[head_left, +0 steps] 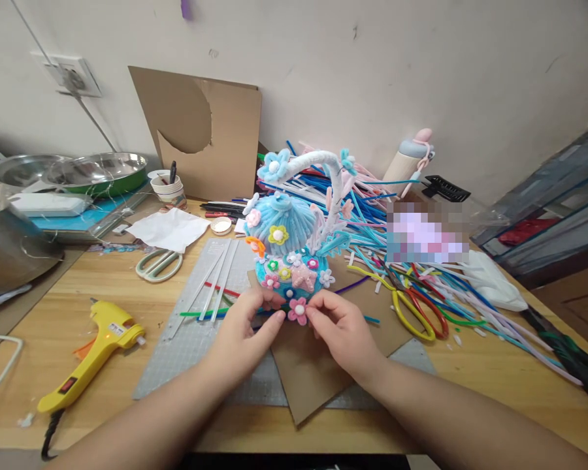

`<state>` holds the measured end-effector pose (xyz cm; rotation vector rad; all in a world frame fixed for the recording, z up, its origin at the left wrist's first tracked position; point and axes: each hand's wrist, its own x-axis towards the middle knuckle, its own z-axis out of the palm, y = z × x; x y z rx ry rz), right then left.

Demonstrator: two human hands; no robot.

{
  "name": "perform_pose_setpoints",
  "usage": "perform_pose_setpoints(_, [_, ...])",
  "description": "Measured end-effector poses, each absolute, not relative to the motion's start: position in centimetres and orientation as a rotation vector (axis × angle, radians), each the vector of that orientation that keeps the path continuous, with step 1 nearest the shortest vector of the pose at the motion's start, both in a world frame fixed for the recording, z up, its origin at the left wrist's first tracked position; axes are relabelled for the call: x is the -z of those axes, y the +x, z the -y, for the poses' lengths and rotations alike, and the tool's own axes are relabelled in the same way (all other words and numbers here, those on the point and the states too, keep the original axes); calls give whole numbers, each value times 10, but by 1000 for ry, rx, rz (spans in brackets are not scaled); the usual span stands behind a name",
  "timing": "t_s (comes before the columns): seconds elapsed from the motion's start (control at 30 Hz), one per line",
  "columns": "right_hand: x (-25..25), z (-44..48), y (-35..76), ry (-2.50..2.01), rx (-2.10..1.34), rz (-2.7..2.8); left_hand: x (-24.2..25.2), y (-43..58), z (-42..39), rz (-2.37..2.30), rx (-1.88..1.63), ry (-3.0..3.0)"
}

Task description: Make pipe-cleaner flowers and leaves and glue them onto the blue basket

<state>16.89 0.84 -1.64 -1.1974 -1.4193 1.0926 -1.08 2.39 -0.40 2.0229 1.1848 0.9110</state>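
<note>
A fuzzy blue pipe-cleaner ornament (264, 277) with a shell-like dome (287, 219), a white arched handle (334, 189) and several small flowers stands mid-table. At its lower front is a pink flower (298, 311) with a white centre. My right hand (345, 329) is closed, pinching this flower's right edge between thumb and forefinger. On the other side, my left hand (249, 320) has its thumb apart from its fingers, thumb tip near the flower's left petals. Its fingertips lie by the ornament's base; whether they touch it I cannot tell.
Brown cardboard (306, 378) lies over a grey cutting mat (164, 352). At left rests a yellow glue gun (105, 339), with glue sticks (220, 281) and light-handled scissors (159, 266) nearby. Pipe cleaners (372, 196) and yellow-and-red-handled scissors (414, 313) spread rightward. A bottle (406, 160) stands behind.
</note>
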Motion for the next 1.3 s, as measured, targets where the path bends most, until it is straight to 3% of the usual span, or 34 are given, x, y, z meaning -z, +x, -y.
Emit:
perform_pose_setpoints(0.57, [17, 0, 167, -1160, -820, 1833, 6, -8, -25, -1047, -819, 1883])
perform_pose_setpoints(0.93, [17, -1, 166, -1152, -871, 1869, 9, -10, -26, -1033, -756, 1905])
perform_pose_setpoints(1.3, [18, 1, 153, -1200, -1088, 1474, 6, -10, -28, -1120, -1001, 1757])
